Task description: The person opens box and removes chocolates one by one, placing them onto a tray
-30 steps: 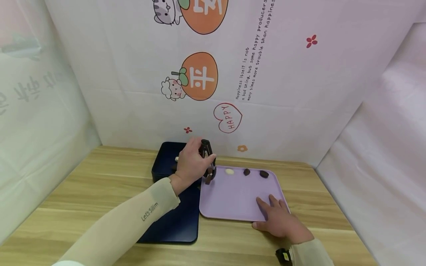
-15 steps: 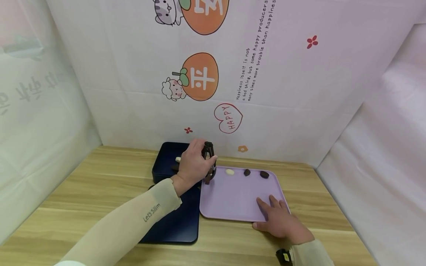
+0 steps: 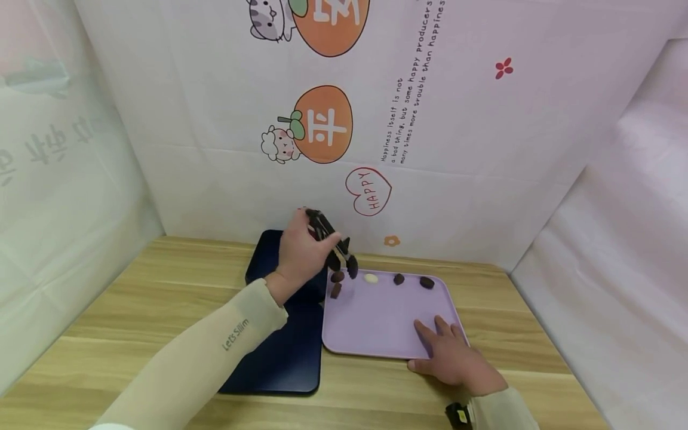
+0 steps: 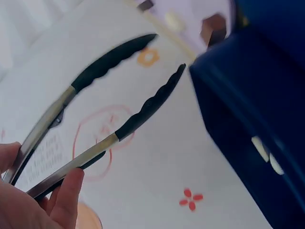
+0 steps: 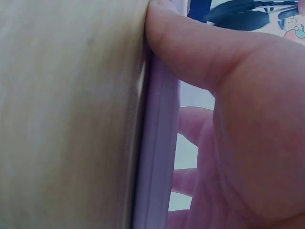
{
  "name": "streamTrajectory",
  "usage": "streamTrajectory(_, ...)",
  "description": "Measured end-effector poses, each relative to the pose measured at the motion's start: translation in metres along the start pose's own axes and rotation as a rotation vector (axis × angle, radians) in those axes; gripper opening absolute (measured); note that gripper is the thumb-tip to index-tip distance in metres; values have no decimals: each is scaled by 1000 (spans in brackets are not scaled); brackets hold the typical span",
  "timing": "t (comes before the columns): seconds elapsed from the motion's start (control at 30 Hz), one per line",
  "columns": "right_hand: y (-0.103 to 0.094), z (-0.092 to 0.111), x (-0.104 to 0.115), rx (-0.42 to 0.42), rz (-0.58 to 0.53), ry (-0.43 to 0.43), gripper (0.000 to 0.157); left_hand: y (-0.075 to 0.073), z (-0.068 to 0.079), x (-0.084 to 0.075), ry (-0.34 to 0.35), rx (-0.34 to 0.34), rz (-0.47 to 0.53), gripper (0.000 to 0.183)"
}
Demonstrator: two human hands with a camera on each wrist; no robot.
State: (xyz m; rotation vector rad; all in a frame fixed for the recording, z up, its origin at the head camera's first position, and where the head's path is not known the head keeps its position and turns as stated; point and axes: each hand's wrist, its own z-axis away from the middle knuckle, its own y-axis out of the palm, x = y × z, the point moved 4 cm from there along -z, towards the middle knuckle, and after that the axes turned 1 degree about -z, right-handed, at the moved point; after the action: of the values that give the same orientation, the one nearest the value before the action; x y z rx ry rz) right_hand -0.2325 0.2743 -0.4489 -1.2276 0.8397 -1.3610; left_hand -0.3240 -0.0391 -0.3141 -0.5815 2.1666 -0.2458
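My left hand (image 3: 302, 254) holds a pair of tongs (image 4: 102, 149) with black scalloped tips. Their tips stand apart with nothing between them, over the back left corner of the lilac tray (image 3: 387, 322). Two brown chocolate-like pieces, a rounded one (image 3: 337, 276) and a blocky one (image 3: 335, 291), lie in that corner. A white oval piece (image 3: 371, 278) and two dark pieces, one small (image 3: 398, 279) and one oval (image 3: 427, 282), line the tray's back edge. My right hand (image 3: 448, 358) rests on the tray's front right corner, fingers spread inside and thumb against the outer edge.
Left of the tray, a deep navy box (image 3: 263, 254) stands at the back, partly behind my left hand, with white pieces (image 4: 259, 148) inside. A flat navy panel (image 3: 285, 364) lies in front of it. A printed white sheet (image 3: 446, 197) rises behind the wooden table (image 3: 161, 310).
My left hand has lifted the tongs up and left from the tray, and their tips have come apart. Both brown pieces now lie uncovered on the tray. My right hand has stayed put.
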Motion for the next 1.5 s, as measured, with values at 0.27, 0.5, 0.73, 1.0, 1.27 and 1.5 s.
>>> streamTrajectory(0.27, 0, 1, 0, -7, 3, -5, 94, -52, -26, 23, -124, -119, 75, 51)
streamTrajectory(0.5, 2, 1, -2, -10, 3, -6, 95, -85, -28, 47, -145, -127, -38, 63)
streamTrajectory(0.73, 4, 0, -4, -12, 1, -9, 96, -101, -26, 64, -151, -120, -70, 60)
streamTrajectory(1.0, 3, -1, -4, -13, 7, -4, 96, -104, -21, 81, -158, -50, -92, 59)
streamTrajectory(1.27, 3, -1, -2, -18, 11, -11, 96, -103, -14, 93, -186, 62, -110, 58)
streamTrajectory(1.5, 3, -1, -1, -25, 16, -13, 96, -100, -11, 101, -188, 115, -105, 55)
